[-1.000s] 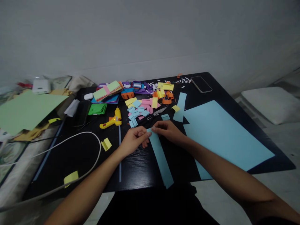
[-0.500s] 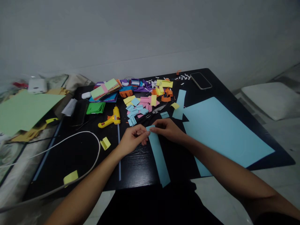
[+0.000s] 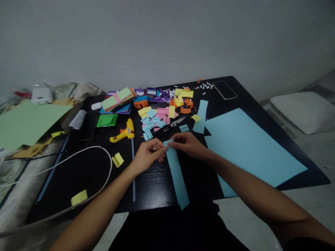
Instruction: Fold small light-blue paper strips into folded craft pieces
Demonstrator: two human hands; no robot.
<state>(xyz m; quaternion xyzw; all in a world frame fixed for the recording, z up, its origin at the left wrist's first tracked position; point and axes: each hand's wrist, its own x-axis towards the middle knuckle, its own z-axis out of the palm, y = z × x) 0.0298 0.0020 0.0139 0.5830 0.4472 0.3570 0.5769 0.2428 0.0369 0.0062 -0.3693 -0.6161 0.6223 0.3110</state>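
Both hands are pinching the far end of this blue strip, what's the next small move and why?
Probably fold that end of the blue strip over and crease it: left hand and right hand pinch it, and small blue pieces lie just beyond.

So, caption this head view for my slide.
Left hand and right hand pinch the far end of a long light-blue paper strip on a black table.

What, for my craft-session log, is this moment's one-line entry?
left hand: holds blue paper strip, far end; right hand: same end; strip: on black table
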